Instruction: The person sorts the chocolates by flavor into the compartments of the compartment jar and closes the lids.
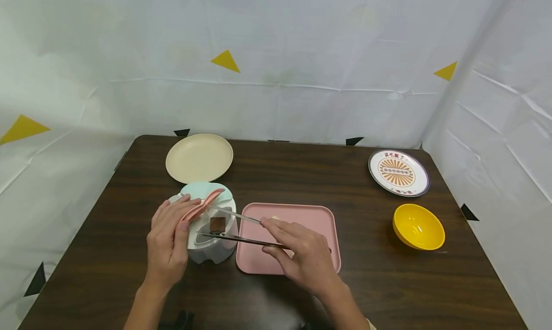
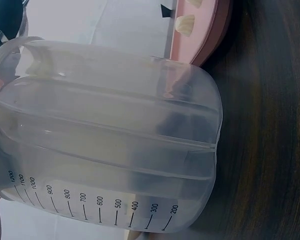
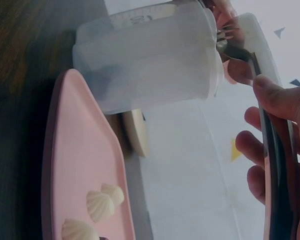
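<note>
The right hand (image 1: 305,254) held one pair of tongs (image 1: 250,241), arms apart, at the mouth of one jar (image 1: 215,254), where one brown block (image 1: 217,224) showed, the left hand (image 1: 167,236) held one raised pink flap (image 1: 210,200), and one tray (image 1: 297,212) bearing at least three shells (image 3: 100,206) lay just beside, with two plates (image 1: 199,157) and one bowl (image 1: 418,227) beyond.

Tongs (image 3: 280,200) in right hand (image 1: 304,253): shiny, smooth metal | container (image 2: 105,125) left of that grip: cloudy plastic | tray (image 1: 267,264) beneath: smooth, matt plastic | bowl (image 1: 418,228) right of grip: glossy | table (image 1: 375,291) below: wood-grained
</note>
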Demonstrator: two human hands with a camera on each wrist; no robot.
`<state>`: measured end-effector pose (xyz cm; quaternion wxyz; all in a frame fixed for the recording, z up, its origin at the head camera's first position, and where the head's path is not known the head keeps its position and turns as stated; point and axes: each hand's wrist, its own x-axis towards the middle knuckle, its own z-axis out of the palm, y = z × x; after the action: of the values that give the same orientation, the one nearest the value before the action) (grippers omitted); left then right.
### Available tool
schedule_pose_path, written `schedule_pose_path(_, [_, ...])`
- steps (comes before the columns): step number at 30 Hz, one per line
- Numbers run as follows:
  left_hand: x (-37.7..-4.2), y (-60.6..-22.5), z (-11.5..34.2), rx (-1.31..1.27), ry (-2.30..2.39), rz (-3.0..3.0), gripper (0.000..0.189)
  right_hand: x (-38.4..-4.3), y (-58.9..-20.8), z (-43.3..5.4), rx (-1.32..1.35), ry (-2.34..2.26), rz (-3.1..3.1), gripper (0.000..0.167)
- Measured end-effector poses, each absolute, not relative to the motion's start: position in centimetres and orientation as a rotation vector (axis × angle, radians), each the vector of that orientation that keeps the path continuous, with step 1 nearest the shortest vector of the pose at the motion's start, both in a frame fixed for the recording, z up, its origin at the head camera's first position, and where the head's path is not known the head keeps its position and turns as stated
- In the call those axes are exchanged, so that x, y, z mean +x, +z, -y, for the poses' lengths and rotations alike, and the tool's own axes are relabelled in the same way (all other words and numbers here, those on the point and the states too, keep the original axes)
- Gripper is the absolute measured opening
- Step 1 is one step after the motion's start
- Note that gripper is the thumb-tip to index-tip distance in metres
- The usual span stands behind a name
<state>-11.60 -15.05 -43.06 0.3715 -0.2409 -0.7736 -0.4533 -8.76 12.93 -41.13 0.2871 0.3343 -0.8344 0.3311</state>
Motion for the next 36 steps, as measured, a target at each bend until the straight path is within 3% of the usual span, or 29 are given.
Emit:
schedule_pose_path(11, [-11.6, -43.1, 15.1, -0.620, -1.164, 1.983, 0.031, -8.9, -41.4, -12.6, 0.909, 0.853, 2.201, 0.045])
schedule_pose_path(24, [-11.6, -43.1, 15.1, -0.622, -1.164, 1.988, 0.031, -8.6, -41.2, -13.2, 0.878, 0.889, 2.269, 0.053])
schedule_pose_path(29, [-11.5, -43.1, 15.1, -0.626, -1.165, 1.988, 0.031, -8.3, -41.1, -15.0, 0.844, 0.970, 2.348, 0.061])
schedule_pose_path(36, [-11.6, -42.9, 15.1, -0.632, -1.163, 1.983, 0.030, -7.4, -41.6, -19.7, 0.579, 0.812, 2.581, 0.070])
